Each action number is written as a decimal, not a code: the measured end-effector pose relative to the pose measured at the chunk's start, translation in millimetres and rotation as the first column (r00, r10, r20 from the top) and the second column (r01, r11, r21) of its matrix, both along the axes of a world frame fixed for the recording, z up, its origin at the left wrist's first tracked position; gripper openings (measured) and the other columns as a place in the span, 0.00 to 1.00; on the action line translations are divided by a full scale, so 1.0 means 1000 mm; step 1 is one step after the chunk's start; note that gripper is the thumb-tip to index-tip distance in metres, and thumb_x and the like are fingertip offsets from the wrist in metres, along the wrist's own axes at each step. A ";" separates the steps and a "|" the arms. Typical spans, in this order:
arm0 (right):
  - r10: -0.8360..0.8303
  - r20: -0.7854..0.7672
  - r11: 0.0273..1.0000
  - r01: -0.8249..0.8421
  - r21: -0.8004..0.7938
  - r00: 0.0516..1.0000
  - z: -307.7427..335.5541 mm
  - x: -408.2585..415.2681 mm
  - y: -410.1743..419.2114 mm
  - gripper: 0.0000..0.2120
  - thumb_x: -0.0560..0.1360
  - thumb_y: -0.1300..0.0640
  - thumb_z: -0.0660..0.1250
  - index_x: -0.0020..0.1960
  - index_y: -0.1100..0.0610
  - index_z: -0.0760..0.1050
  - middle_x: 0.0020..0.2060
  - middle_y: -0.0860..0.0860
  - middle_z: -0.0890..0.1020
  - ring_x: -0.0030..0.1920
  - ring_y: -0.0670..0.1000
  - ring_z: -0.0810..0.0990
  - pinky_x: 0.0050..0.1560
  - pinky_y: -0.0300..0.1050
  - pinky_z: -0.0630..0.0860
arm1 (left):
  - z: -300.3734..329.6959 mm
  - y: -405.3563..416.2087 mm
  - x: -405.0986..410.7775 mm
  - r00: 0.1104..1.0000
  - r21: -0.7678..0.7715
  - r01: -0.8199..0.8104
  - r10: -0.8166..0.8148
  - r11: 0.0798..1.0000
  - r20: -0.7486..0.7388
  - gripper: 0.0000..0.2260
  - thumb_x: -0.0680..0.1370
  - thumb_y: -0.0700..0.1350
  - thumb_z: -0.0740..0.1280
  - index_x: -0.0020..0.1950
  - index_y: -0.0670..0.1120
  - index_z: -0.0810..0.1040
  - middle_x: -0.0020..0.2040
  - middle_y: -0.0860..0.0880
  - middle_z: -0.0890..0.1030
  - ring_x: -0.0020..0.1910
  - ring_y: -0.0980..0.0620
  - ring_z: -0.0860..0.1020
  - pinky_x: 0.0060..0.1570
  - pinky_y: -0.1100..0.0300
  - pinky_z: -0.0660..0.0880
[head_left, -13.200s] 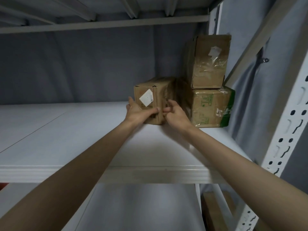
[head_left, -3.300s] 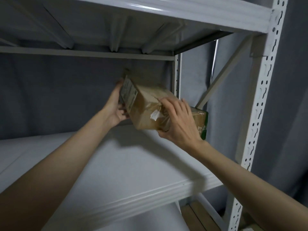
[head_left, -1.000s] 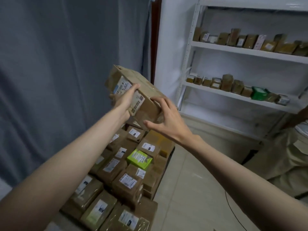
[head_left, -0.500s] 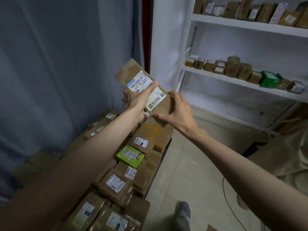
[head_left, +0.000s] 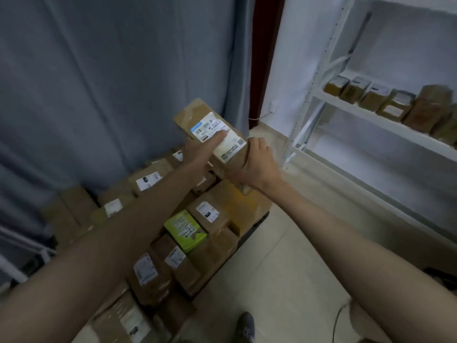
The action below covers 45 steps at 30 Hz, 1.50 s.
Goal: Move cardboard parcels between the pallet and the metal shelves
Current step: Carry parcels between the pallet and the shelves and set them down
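I hold a brown cardboard parcel [head_left: 195, 115] with a white shipping label above the far end of the pallet stack. My left hand [head_left: 206, 149] grips its left side, thumb lying across the label. My right hand [head_left: 254, 164] grips its right near corner from below. Under it, the pallet stack [head_left: 212, 219] holds several taped brown parcels and one lime-green box [head_left: 184, 230]. White metal shelves [head_left: 371, 120] stand at the right with several small parcels [head_left: 395, 105] in a row.
A blue-grey curtain [head_left: 111, 82] hangs behind the pallet. Pale tiled floor [head_left: 284, 268] runs between pallet and shelves. My shoe [head_left: 246, 325] shows at the bottom. A black cable [head_left: 338, 318] lies on the floor at lower right. A dark red door frame [head_left: 264, 58] stands by the curtain.
The parcel came off the high shelf and I turned to the pallet. In the last second the parcel and both hands sank lower toward the stack, label now facing up.
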State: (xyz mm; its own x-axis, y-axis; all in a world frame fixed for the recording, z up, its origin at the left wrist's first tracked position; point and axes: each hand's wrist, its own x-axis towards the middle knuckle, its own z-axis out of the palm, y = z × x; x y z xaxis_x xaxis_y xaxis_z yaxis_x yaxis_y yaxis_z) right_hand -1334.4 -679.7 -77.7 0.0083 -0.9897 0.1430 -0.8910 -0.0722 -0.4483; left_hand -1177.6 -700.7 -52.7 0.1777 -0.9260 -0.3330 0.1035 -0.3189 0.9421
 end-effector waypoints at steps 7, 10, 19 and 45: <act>0.111 0.071 0.992 -0.115 0.052 0.991 0.007 -0.015 -0.056 0.45 0.63 0.37 0.78 0.71 0.53 0.63 0.64 0.51 0.68 0.65 0.55 0.66 0.58 0.59 0.75 | -0.004 -0.049 0.035 0.941 -0.195 0.012 0.055 0.981 0.333 0.21 0.72 0.43 0.77 0.63 0.49 0.76 0.58 0.51 0.84 0.55 0.54 0.83 0.50 0.56 0.82; 0.154 0.059 0.986 -0.157 0.054 0.986 0.008 -0.012 -0.083 0.46 0.63 0.38 0.79 0.73 0.52 0.62 0.65 0.50 0.67 0.66 0.54 0.66 0.59 0.58 0.74 | -0.001 -0.067 0.054 0.760 -0.196 0.116 0.040 0.974 0.649 0.46 0.68 0.49 0.81 0.79 0.48 0.59 0.76 0.44 0.58 0.74 0.47 0.63 0.70 0.51 0.68; 0.262 0.021 0.961 -0.263 0.082 0.965 0.013 0.002 -0.157 0.46 0.63 0.38 0.78 0.73 0.50 0.62 0.64 0.50 0.67 0.64 0.55 0.66 0.60 0.56 0.73 | -0.013 -0.130 0.078 0.217 -0.094 0.518 -0.025 0.850 0.976 0.42 0.69 0.51 0.79 0.77 0.45 0.64 0.78 0.42 0.60 0.76 0.39 0.58 0.73 0.42 0.60; 0.031 0.026 0.764 -0.040 0.644 0.999 -0.238 -0.051 -0.300 0.49 0.64 0.40 0.76 0.77 0.53 0.57 0.72 0.53 0.67 0.74 0.62 0.61 0.71 0.62 0.64 | -0.253 -0.221 -0.001 0.539 0.407 0.274 -0.490 0.871 0.686 0.24 0.78 0.48 0.70 0.72 0.43 0.72 0.72 0.44 0.72 0.70 0.45 0.70 0.68 0.52 0.68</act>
